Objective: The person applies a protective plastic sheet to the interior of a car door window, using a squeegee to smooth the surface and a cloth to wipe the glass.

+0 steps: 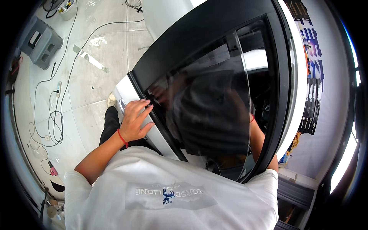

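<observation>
My left hand (136, 119) lies with fingers spread at the outer side of a white car door (156, 138), fingertips at the black weatherstrip (141, 92) below the window. Close to it is the door handle (122, 105). A dark window glass (201, 115) fills most of the black window frame (283, 86), with a gap between its clear edge and the frame. Through that gap reaches my right forearm (257, 136). Past the wrist, my right hand is behind the dark glass and only faintly visible; reflections blur what it touches.
A grey plastic step stool (41, 43) and a white bucket (67, 10) stand on the tiled floor at the left. Black cables (61, 120) and a power strip (59, 89) lie there too. Stacked boxes (310, 106) line the wall side at the right.
</observation>
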{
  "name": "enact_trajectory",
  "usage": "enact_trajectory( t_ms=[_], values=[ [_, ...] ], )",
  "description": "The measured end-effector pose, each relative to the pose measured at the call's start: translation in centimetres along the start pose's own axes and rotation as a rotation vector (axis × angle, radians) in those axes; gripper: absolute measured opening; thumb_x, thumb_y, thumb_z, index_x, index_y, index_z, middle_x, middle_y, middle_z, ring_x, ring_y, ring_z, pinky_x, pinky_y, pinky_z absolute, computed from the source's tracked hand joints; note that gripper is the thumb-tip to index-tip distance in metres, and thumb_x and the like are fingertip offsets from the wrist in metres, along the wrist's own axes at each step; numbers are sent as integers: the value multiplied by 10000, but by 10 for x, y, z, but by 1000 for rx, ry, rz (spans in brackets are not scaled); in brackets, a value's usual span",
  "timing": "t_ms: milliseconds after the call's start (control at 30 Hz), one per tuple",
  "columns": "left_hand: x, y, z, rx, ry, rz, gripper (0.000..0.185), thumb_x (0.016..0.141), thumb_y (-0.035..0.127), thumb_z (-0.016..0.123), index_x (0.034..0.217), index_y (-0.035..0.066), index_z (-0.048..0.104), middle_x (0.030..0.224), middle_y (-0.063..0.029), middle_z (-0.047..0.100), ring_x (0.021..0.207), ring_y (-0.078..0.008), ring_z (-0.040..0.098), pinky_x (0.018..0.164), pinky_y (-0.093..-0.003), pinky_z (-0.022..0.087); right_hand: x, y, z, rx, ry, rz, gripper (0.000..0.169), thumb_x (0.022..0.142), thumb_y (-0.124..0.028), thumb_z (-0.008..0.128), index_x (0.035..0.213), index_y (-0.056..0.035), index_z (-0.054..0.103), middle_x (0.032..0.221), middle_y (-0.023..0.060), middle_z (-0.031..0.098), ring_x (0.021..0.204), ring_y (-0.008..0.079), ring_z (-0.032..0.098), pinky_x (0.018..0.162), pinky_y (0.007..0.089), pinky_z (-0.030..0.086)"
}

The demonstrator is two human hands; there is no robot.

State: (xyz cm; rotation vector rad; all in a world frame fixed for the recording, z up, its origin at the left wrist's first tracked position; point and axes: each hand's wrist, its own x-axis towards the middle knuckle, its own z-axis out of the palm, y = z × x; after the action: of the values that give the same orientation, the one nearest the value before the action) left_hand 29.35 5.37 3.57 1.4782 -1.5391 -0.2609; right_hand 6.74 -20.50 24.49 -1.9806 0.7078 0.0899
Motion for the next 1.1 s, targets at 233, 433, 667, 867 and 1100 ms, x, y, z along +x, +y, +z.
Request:
enact_trajectory(
  t_ms=[233,433,667,867,1100],
  values=[
    [120,17,-60,-100,479,-69,335,903,160,669,1196,-3,671,1293,-148,604,1179,-311,578,1003,-394,457,0,9,-17,668,142,346,438,1071,-281,492,1366,36,557,1231,91,671,1130,184,641,1017,347,509],
    [249,-62,-58,-1101,-93,-510,311,1038,233,574,1246,16,654,1091,-11,711,1011,-84,649,908,-274,507,4,5,-13,685,139,318,386,1014,-263,586,1282,13,618,1145,91,704,996,188,685,920,378,557],
    [297,-114,2,-1584,-722,-421,330,1044,270,572,1224,11,666,1137,-17,712,1013,-76,657,946,-263,507,39,32,-28,748,33,362,413,995,-301,610,1329,-59,618,1142,69,690,1087,178,657,933,337,531],
    [288,-107,3,-1606,-701,-431,368,1052,310,556,1219,0,666,1139,-27,713,1016,-79,661,959,-263,505,53,1,-3,295,158,58,428,1014,-264,583,1399,-78,592,1204,89,672,1183,189,617,976,320,500],
    [294,-72,-53,-1268,-392,-390,548,1048,467,504,1220,-31,656,1154,-82,713,1030,-104,671,987,-271,499,32,-25,-4,172,179,-39,397,946,-80,661,1336,-20,626,1281,112,662,1210,176,599,1000,362,502]
  ],
)
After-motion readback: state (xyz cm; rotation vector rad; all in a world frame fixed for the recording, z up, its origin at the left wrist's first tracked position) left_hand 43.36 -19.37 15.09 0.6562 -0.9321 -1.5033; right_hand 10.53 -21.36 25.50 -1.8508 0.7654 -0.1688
